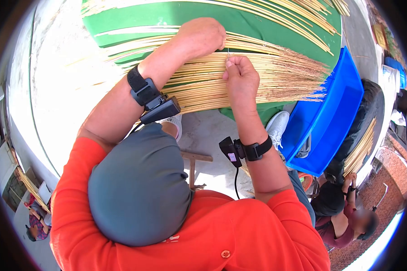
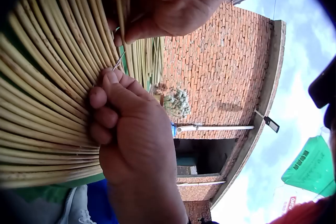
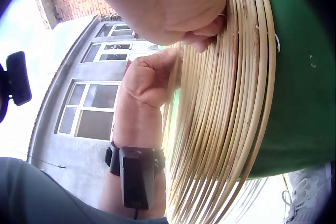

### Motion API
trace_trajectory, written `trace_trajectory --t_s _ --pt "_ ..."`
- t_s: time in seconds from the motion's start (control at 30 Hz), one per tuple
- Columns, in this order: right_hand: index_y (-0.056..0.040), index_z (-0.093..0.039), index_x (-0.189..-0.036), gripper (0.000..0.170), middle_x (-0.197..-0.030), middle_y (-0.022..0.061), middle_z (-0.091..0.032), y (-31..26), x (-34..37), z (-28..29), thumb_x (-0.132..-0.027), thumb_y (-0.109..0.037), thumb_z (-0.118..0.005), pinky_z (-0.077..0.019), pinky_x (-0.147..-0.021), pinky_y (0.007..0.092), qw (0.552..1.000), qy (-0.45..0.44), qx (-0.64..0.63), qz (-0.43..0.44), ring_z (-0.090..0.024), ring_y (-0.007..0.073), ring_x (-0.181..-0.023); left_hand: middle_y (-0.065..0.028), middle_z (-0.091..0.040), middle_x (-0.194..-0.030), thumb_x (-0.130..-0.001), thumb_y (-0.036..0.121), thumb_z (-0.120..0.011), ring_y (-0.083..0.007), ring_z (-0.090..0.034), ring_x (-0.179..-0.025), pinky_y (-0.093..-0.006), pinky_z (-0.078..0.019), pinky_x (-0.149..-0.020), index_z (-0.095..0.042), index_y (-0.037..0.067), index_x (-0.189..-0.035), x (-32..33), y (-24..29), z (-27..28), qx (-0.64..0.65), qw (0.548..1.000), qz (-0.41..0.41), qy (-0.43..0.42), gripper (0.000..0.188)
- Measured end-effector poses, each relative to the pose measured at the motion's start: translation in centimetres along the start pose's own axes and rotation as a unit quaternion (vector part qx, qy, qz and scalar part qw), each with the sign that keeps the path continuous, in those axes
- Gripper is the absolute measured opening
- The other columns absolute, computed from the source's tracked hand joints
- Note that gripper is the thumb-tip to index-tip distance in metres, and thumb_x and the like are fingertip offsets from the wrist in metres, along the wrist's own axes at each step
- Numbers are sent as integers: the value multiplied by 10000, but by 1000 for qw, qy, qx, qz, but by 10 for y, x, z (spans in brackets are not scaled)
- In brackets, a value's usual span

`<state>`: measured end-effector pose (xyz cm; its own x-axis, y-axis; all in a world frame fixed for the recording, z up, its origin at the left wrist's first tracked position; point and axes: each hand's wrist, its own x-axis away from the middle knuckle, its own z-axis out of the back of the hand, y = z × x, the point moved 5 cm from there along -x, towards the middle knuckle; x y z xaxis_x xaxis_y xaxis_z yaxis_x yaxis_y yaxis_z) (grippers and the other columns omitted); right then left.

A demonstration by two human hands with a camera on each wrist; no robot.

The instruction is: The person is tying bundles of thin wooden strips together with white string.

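A broad flat row of pale straw stalks (image 1: 199,86) with brushy brown heads (image 1: 303,74) lies side by side over a green cloth. At its far edge my left hand (image 1: 201,36) pinches a stalk (image 2: 122,8) between thumb and fingers. My right hand (image 1: 242,83) is over the row, thumb and forefinger pinching a thin silvery needle (image 2: 119,60) that points toward the left hand. In the right wrist view, the left hand (image 3: 142,79) sits beyond the near right hand (image 3: 173,3), at the far side of the stalks.
More loose stalks (image 1: 267,18) lie across the green cloth (image 1: 144,16) farther off. A blue plastic tub (image 1: 323,131) stands to the right, near a shoe (image 1: 278,126). Another person (image 1: 343,226) with stalks (image 1: 362,147) is at lower right. A small wooden stool (image 1: 194,158) is below.
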<state>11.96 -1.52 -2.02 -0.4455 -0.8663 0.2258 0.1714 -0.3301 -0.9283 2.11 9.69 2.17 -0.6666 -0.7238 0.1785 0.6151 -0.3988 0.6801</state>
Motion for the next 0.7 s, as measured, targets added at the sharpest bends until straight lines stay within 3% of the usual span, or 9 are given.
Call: trace_trajectory --t_s 0.17,0.37,0.5,0.57,0.7 --pt "-44 -564 -824 44 -550 47 -555 -10 3 1 -837 -84 -553 -442 -507 282 999 -2 29 19 -541 124 -493 -112 -549 -594 -725 196 -522 -243 -527 -572 -356 -412 -583 -604 29 -722 1 -1 5 38 999 12 -30 187" --pt "-41 -558 -825 54 -559 39 -560 -8 3 2 -848 -87 -542 -443 -512 272 1000 -13 22 0 -537 120 -496 -117 -551 -626 -752 183 -505 -253 -512 -587 -362 -408 -594 -594 29 -794 1 -11 -1 45 999 14 -3 183" --pt "-40 -558 -822 58 -561 33 -560 -4 3 1 -847 -90 -544 -439 -512 268 1000 -2 14 -1 -536 113 -502 -119 -556 -624 -744 177 -512 -256 -517 -584 -360 -410 -596 -601 32 -775 -1 -7 1 -5 1000 14 -20 173" --pt "-46 -559 -820 56 -556 25 -554 -3 3 1 -846 -94 -548 -437 -514 265 1000 11 14 22 -532 106 -505 -123 -565 -624 -739 183 -514 -261 -535 -589 -356 -416 -600 -608 29 -752 0 -8 0 6 998 55 -33 181" --pt "-51 -559 -824 48 -550 21 -548 -3 3 2 -845 -93 -550 -436 -516 264 1000 11 23 12 -529 108 -504 -123 -575 -618 -735 187 -514 -253 -546 -587 -348 -420 -597 -613 29 -721 1 -4 1 7 999 39 -14 187"
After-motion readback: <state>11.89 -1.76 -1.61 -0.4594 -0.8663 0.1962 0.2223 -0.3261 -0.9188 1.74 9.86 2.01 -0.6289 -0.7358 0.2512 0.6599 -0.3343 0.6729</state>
